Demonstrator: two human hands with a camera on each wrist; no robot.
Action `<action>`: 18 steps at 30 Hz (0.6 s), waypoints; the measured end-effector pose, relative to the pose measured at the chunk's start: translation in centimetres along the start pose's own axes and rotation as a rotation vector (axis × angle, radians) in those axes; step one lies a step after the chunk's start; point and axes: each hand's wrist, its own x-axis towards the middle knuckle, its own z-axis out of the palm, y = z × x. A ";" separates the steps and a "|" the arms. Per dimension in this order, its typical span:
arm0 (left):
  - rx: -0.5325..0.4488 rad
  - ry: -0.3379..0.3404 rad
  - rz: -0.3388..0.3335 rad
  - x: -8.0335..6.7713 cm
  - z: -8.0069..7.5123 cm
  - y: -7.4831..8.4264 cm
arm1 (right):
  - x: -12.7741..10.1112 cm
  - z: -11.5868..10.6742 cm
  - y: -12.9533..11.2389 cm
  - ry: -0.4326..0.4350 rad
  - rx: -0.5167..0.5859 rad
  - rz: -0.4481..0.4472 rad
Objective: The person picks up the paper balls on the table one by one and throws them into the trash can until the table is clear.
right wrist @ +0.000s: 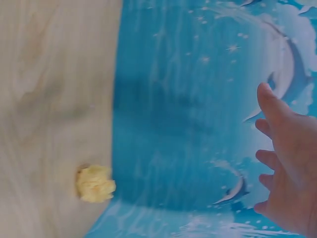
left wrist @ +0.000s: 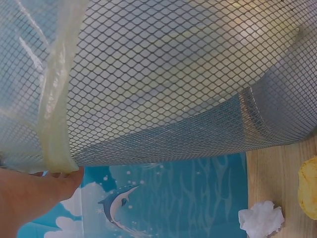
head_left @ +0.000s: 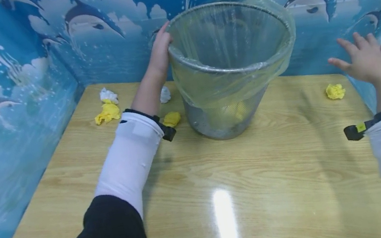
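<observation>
On the left side of the desk, a white paper ball and a yellow paper ball lay together. Nearer the middle, a white scrap and a yellow wad showed close to the mesh bin, outside it. The left hand had its fingers curled at the bin's rim, grasping it along with the liner. The bin stood toward the back of the desk, and the lining looked done, its edge folded over the rim; something yellowish showed low inside, though whether paper or liner I could not tell. Farther right, a lone yellow ball lay near the desk's edge. The right hand hovered near it, fingers spread, released and holding nothing. Five visible paper pieces were thus left outside.
</observation>
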 end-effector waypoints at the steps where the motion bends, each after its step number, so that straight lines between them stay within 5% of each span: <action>1: -0.001 0.002 0.001 0.0 0.0 0.0 | 0.0 0.3 0.2 -0.009 0.009 -0.009; 18: -0.024 -0.002 0.019 0.3 0.1 -0.1 | 0.9 6.6 3.3 -0.055 0.115 -0.011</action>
